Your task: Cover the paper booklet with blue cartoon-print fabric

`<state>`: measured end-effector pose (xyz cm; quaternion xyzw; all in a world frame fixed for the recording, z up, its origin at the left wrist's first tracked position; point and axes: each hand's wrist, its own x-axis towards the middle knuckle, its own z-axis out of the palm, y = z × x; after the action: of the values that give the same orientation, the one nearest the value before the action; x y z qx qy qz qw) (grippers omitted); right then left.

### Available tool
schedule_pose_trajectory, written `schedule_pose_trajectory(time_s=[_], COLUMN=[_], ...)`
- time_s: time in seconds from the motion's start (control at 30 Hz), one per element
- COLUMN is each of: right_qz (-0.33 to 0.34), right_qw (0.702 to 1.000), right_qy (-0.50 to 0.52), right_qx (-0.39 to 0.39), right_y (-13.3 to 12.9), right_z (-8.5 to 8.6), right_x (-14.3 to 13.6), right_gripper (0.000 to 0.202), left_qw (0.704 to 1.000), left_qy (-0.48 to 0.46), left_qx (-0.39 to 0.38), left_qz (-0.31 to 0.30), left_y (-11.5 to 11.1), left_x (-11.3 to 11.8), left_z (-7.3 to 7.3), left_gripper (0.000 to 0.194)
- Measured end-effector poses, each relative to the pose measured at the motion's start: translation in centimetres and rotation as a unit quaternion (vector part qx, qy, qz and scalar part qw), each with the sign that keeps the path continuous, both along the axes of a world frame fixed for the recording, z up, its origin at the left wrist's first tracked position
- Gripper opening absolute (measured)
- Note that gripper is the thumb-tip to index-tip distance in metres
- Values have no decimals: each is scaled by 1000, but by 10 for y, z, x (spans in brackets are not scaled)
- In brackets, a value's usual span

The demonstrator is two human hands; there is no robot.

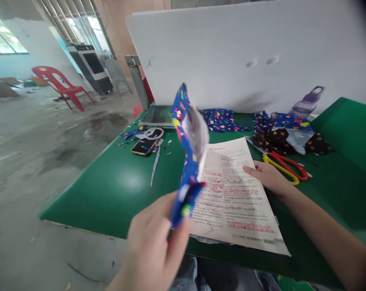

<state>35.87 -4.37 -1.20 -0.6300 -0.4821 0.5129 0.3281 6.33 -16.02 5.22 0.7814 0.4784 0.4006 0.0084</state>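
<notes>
Raised above the table's front edge, my left hand [158, 234] pinches a blue patterned fabric piece [184, 137], which stands up from the fingers and shows a whitish inner side. Motion blurs part of it. My right hand [269, 176] grips the right edge of a printed paper sheet [237, 194], thumb on top and fingers underneath. The sheet carries red and blue handwriting and lies over the green table [119, 194]. Just beyond my right hand are scissors [284, 165] with red and yellow handles.
Behind the sheet lie blue patterned fabric [219, 120] and brown fabric [270, 140], near a purple bottle [305, 103]. A phone [143, 146] and tape roll [154, 133] sit left. A white board [231, 56] stands behind; a red chair [63, 83] is on the floor.
</notes>
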Motion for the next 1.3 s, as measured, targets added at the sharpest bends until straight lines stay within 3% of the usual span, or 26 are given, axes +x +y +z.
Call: schedule_pose_trajectory(time_s=[0.1, 0.17, 0.23, 0.37, 0.5, 0.63, 0.73, 0.83, 1.03, 1.17, 1.3], right_qz=[24, 37, 41, 45, 42, -10, -55, -83, -108, -83, -34], right_qw=[999, 999, 998, 998, 999, 1000, 998, 995, 994, 980, 914], right_qy=[21, -2, -36, -31, -17, -7, -24, -33, 9, -124, -312], right_qx=[3, 16, 26, 17, 13, 7, 32, 53, 31, 131, 257], right_y=[1, 1, 2, 1, 1, 1, 1, 1, 4, 4, 4], right_z=[-4, -6, -6, -3, -2, -3, -2, -3, -7, -8, -9], right_x=[3, 5, 7, 6, 5, 3, 1, 2, 5, 9, 13], right_gripper=[31, 35, 39, 38, 42, 67, 79, 74, 49, 50, 32], left_qw=[994, 989, 988, 980, 950, 882, 840, 850, 905, 927, 921], left_qy=[-4, -19, -46, -127, -235, -342, -364, -310, -189, -142, -170], left_qx=[-10, -24, -47, -131, -205, -322, -400, -419, -358, -326, -338], left_qz=[-113, -146, -141, -76, -13, -34, -43, -73, -127, -117, -89], left_y=[-5, -9, -12, -3, 32, 60, 61, 52, 42, 47, 68], left_x=[21, 30, 31, 13, -15, -33, -30, -17, 3, 0, -9], left_z=[-6, -9, -12, -18, -34, -58, -65, -61, -56, -59, -60], left_gripper=[41, 65, 74, 59, 43, 43, 44, 47, 54, 47, 40])
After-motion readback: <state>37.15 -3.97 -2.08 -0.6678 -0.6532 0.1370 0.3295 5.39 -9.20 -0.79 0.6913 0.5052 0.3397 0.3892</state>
